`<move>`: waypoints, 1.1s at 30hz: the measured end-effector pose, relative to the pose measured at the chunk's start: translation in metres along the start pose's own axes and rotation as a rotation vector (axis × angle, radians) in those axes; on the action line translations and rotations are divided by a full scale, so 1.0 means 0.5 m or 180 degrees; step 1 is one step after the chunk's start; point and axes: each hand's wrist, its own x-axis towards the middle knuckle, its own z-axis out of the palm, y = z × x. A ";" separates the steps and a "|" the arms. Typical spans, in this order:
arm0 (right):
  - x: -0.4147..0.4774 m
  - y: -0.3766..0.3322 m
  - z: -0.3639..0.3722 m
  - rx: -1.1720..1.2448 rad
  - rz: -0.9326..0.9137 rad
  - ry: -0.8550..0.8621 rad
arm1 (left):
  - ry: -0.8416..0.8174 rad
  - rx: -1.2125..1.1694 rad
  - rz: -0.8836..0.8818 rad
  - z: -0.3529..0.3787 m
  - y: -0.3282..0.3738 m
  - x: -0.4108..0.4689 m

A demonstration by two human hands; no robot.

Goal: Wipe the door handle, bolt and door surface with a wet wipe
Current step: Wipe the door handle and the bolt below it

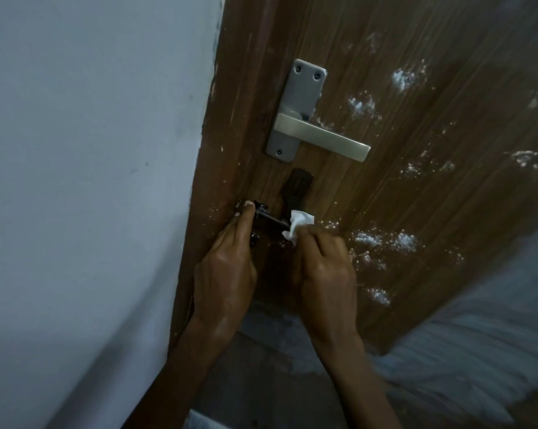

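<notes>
A brown wood-grain door [416, 125] carries a silver lever handle [320, 137] on a silver plate. Below the handle sits a dark bolt [270, 219] near the door's left edge. My right hand [326, 270] is shut on a crumpled white wet wipe [298, 226], which presses on the right end of the bolt. My left hand [227, 267] rests on the bolt's left end, fingertips against the edge fitting; whether it grips the bolt is unclear. White powdery smears speckle the door surface to the right of the handle and hands.
A pale grey wall [91, 181] fills the left side up to the door edge. A grey floor [277, 366] lies below the door, and light cloth-like folds [478, 351] lie at the lower right.
</notes>
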 end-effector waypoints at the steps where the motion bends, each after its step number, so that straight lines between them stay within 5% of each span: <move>1: -0.007 0.007 -0.004 -0.0017 0.0037 -0.0031 | 0.0035 0.0005 0.0003 -0.002 0.000 -0.001; 11: 0.000 0.011 -0.015 -0.0252 0.0078 -0.0258 | 0.0225 0.0208 -0.0056 -0.003 0.022 0.009; 17: -0.035 0.072 -0.067 -0.0050 0.0279 0.0241 | 0.0548 0.0292 0.0374 0.001 0.064 0.048; 23: -0.035 0.065 -0.077 0.0484 0.0249 0.0439 | 0.0178 0.0098 -0.0376 0.018 0.142 0.119; 33: -0.006 0.042 -0.042 0.0817 0.0494 0.0154 | 0.0423 -0.1041 -0.0743 -0.012 0.085 -0.013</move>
